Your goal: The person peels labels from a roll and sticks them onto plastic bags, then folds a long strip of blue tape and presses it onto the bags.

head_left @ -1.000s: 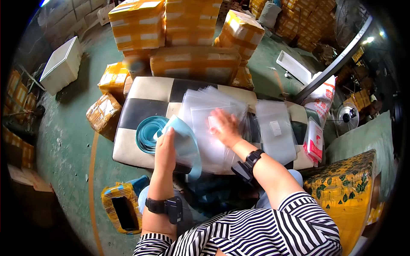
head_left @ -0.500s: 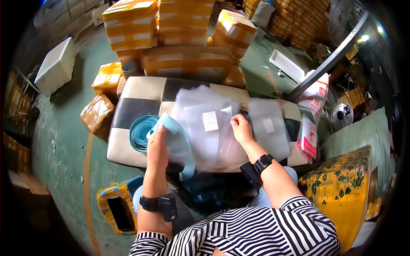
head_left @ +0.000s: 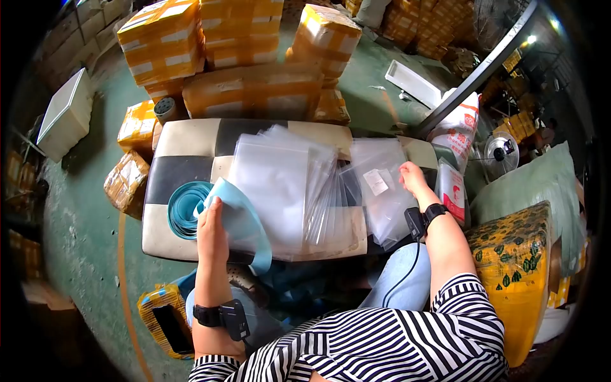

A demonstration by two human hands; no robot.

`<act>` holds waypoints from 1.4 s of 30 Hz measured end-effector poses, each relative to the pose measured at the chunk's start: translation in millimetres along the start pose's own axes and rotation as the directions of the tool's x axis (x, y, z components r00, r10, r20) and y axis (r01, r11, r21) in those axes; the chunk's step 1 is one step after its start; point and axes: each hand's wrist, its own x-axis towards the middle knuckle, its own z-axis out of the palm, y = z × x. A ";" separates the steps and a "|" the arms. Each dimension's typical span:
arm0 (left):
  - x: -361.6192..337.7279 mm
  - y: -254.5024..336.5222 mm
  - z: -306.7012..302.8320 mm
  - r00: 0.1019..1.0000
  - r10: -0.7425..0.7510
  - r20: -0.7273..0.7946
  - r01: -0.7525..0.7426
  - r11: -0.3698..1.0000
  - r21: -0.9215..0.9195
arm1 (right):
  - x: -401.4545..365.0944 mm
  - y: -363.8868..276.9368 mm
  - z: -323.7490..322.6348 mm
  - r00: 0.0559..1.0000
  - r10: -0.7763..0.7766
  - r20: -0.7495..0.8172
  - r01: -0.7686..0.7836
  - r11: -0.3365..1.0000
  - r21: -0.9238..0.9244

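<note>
Left hand [head_left: 213, 232] flat, fingers together, pins blue sheet [head_left: 247, 219] at near-left edge of bench [head_left: 184, 143]. Right hand [head_left: 412, 178] rests on labelled bag [head_left: 382, 194] at right end; pinching or flat, cannot tell. Best: firm palm, one bag only.

Left hand [head_left: 212, 232] flat, right hand [head_left: 414, 180] (perhaps) curled

honestly nothing here is legible. the white sticker [head_left: 380, 181] on the clear bag [head_left: 389, 210] is just a blur, the red print on the white sack [head_left: 459, 124] is too small to make out, same for the red-and-white packet [head_left: 451, 190].
</note>
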 end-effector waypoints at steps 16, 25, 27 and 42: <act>9.6 -19.1 -3.3 0.983 -0.056 0.176 0.069 0.995 -0.066 | -172.5 -192.8 121.8 0.543 -0.813 0.211 0.688 0.575 0.443; -11.1 11.1 -7.9 0.977 0.051 0.207 -0.074 0.991 0.107 | -219.2 -236.1 163.3 0.699 -0.588 0.406 0.132 0.665 0.735; -16.2 13.0 0.0 0.915 0.137 0.378 -0.279 0.894 0.350 | -217.0 -235.3 157.8 0.716 -0.615 0.329 0.217 0.644 0.734; -11.1 1.5 5.1 0.986 0.076 0.149 -0.123 0.934 0.335 | -229.1 -249.6 144.6 0.521 -0.848 0.092 0.787 0.520 0.331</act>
